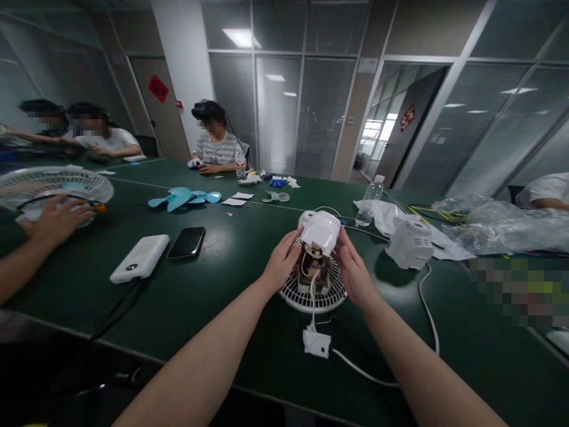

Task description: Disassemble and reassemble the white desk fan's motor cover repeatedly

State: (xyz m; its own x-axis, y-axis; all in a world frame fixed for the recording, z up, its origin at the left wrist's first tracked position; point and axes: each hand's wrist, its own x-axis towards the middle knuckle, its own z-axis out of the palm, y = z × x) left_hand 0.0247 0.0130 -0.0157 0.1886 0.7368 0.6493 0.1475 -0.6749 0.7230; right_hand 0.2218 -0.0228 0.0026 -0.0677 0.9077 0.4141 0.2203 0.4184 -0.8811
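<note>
A small white fan motor housing [320, 230] sits over an exposed motor [313, 267], which stands on a round white grille [313, 298] on the green table. My left hand [281, 262] grips the housing and motor from the left. My right hand [354, 270] holds them from the right, its fingers curled against the housing. A white cord runs from the motor down to a small white switch box [316, 343] near the table's front edge.
A white power bank [139, 258] and a black phone [186, 242] lie left. Blue fan blades [183, 197], a water bottle [369, 203], a white fan base [409, 243] and plastic wrap [498, 225] lie farther off. Another person's hand [56, 219] rests on a fan grille [53, 185] at left. Other people sit at the far end.
</note>
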